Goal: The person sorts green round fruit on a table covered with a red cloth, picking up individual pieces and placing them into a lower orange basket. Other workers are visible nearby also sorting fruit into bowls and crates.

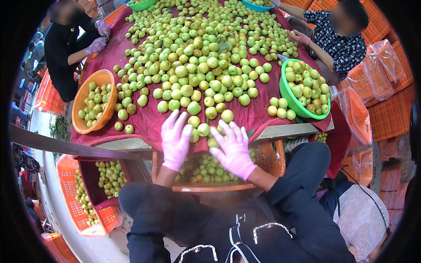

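Both my hands wear pink-white gloves and reach over the near edge of a table with a dark red cloth. My left hand is open, fingers stretched out, beside a few round green fruits that look like jujubes. My right hand is also open with fingers spread, its fingertips close to a jujube at the edge. Neither hand grips anything; whether the fingertips touch fruit I cannot tell. Below them stands an orange crate with many jujubes in it. A large heap covers the tabletop.
An orange basket of jujubes sits at the left, a green basket at the right. People with gloved hands and a bare-looking hand work across the sides. Orange crates stand lower left, more stacked at right.
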